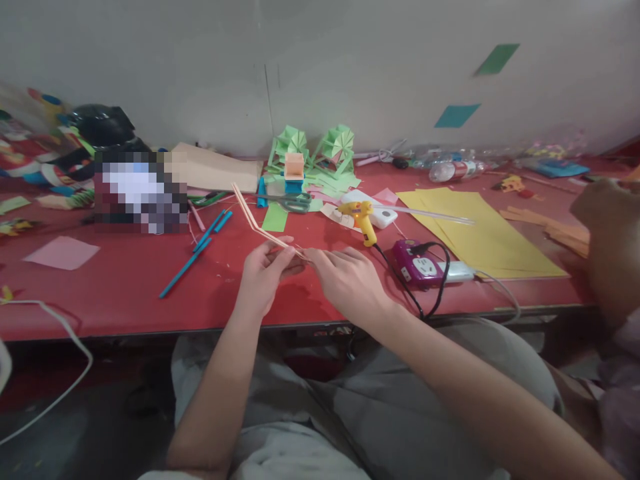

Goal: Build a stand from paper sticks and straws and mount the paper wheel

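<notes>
A folded strip of pale orange paper [245, 208] is held between my two hands over the front of the red table. It bends partway along, and its far end points up and left. My left hand [265, 270] pinches the strip between thumb and fingers. Against its near end, the fingers of my right hand [345, 280] are closed, partly hiding the paper there. Beyond my hands lie scissors [293, 200] with dark handles and a yellow glue gun [361, 219] with a clear glue stick. Blue rolled paper strips [186, 268] lie to the left.
Green folded-paper shapes [336, 147] stand by the wall near a small orange and blue paper box [294, 170]. A purple power socket [417, 265] with cables sits right, before yellow paper sheets [495, 233]. Another person's arm [615, 247] reaches in at the right edge.
</notes>
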Available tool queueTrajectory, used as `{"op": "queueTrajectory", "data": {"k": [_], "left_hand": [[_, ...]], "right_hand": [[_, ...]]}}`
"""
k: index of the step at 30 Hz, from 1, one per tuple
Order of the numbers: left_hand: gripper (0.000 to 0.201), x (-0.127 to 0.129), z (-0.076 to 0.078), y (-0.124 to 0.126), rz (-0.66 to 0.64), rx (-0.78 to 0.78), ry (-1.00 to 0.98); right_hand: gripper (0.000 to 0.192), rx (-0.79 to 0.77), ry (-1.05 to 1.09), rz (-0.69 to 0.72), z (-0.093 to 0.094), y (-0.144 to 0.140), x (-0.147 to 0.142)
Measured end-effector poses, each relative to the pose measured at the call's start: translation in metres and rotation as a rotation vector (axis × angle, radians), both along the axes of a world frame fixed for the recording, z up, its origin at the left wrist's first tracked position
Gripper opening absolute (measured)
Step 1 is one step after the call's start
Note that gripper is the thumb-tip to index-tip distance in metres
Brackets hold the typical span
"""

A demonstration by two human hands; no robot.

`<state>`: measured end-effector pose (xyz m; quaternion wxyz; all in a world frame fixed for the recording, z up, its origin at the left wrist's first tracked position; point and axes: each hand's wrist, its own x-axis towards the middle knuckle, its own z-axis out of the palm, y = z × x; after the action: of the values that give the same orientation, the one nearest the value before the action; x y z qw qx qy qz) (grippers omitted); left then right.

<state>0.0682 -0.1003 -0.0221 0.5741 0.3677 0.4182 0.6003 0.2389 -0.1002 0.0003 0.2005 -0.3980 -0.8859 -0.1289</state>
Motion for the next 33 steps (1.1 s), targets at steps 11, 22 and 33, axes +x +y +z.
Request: {"op": "queueTrajectory", "data": {"k": [11,22,33], "left_hand": [[0.046,0.0011,0.0008,0.0005,-0.029,-0.007,0.086],[0.053,0.0010,-0.0029,0.0011,-0.062,-0.017,0.083],[0.053,-0.0005,-0.0043,0.0006,-0.052,0.016,0.080]], "right_hand": [[0.018,-0.150,-0.034,0.041,0.0076,0.0069,0.0053],[0.026,-0.128,-0.080,0.085,0.0079,0.0072,0.0085],[0.016,-0.071,-0.068,0.080,0.0052,0.0030,0.0046]]}}
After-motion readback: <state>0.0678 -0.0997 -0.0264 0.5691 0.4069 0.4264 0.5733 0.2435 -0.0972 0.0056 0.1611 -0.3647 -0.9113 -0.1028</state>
